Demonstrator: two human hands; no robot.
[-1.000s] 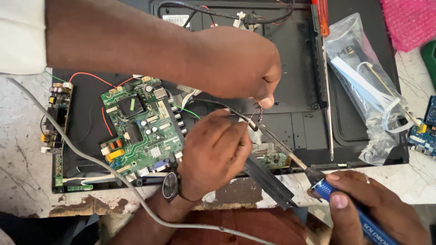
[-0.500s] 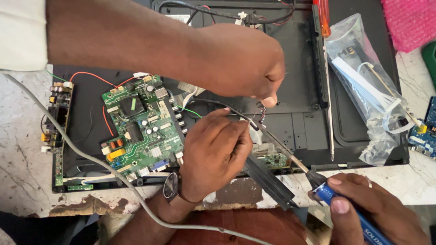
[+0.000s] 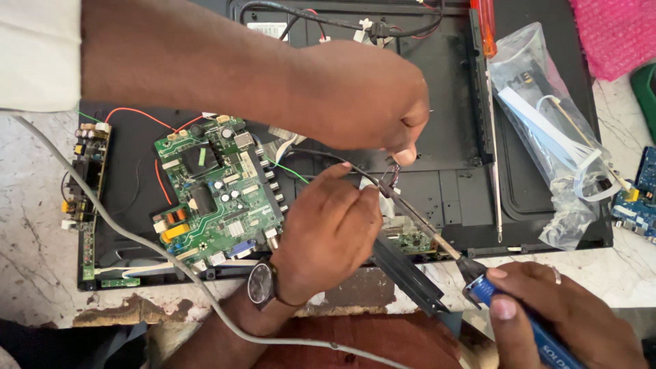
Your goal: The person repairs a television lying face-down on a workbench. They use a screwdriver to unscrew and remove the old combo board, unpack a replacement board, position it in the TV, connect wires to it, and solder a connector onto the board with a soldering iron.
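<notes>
My left hand [image 3: 328, 232], with a wristwatch, rests on a black TV back panel [image 3: 444, 198] and pinches a thin wire [image 3: 372, 183] at a small board [image 3: 410, 240]. My right hand [image 3: 567, 321], at the bottom right, grips the blue handle of a soldering iron [image 3: 424, 229]. Its tip reaches up-left to the wire by my left fingertips. A co-worker's hand [image 3: 369, 96] comes in from the upper left on a white-sleeved arm and pinches small wires [image 3: 395, 171] just above the tip. A green circuit board [image 3: 219, 191] lies left of my left hand.
A narrow power board [image 3: 85, 178] sits at the panel's left edge, and a grey cable [image 3: 123, 236] crosses the marble table [image 3: 34, 273]. To the right are an orange-handled screwdriver [image 3: 484, 27], a clear bag of parts [image 3: 547, 130], pink bubble wrap [image 3: 615, 34] and a blue board [image 3: 639, 198].
Almost nothing differs. All three hands hold their places around the wire, with only slight shifts of my right hand and the iron.
</notes>
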